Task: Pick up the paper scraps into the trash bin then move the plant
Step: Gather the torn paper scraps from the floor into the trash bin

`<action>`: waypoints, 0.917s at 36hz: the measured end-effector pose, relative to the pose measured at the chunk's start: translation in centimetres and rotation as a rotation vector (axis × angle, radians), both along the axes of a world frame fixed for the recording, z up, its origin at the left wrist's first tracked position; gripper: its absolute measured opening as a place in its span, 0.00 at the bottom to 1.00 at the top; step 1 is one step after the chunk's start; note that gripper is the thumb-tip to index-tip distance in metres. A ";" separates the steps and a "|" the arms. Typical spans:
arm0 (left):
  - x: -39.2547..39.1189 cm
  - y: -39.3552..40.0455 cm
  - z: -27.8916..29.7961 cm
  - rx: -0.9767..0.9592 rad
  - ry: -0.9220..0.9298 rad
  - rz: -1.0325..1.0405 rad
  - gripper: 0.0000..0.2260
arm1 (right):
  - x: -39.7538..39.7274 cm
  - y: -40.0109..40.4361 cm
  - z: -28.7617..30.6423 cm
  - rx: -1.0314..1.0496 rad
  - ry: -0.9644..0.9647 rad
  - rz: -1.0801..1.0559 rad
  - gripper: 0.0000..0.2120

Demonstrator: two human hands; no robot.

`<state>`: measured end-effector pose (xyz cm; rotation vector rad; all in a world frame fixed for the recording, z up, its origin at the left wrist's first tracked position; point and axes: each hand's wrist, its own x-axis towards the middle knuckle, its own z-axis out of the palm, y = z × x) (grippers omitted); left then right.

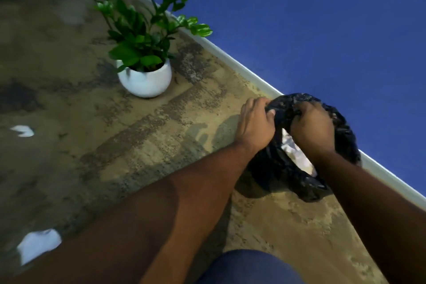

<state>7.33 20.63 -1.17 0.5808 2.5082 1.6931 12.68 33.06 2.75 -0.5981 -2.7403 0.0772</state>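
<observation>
A trash bin lined with a black bag (345, 131) stands on the floor against the blue wall. White paper (294, 150) shows inside it. My left hand (255, 124) grips the bag's rim on the near left side. My right hand (311, 129) reaches over the opening, fingers curled on the bag's edge; whether it also holds paper is hidden. A green plant in a round white pot (147, 79) stands on the floor to the left of the bin. Two white paper scraps lie on the floor, one at far left (23, 131) and one at lower left (38, 244).
The floor (138, 145) is mottled brown and grey. A pale baseboard (230, 56) runs diagonally along the blue wall (322, 18). My knee in blue cloth (249, 267) shows at the bottom edge.
</observation>
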 end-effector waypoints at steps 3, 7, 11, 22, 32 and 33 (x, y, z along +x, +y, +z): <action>-1.2 -4.2 -1.6 -0.050 0.005 0.096 0.14 | -2.7 -3.6 -1.0 0.043 0.059 0.146 0.14; -2.5 -10.5 -3.7 -0.144 -0.018 0.220 0.15 | -6.4 -9.2 -3.1 0.058 0.072 0.354 0.13; -2.9 -17.5 -6.3 -0.226 -0.068 0.344 0.16 | -9.7 -15.9 -5.3 0.060 -0.018 0.539 0.11; 1.7 -36.9 -13.4 -0.529 -0.197 0.465 0.14 | -14.0 -35.7 -11.0 -0.069 -0.306 0.945 0.15; 7.6 -48.2 -16.4 -0.682 -0.426 0.174 0.23 | -14.8 -48.2 -15.4 -0.099 -0.578 1.112 0.20; 8.0 -48.9 -16.6 -0.701 -0.432 0.133 0.24 | -14.9 -49.1 -15.9 -0.092 -0.595 1.117 0.20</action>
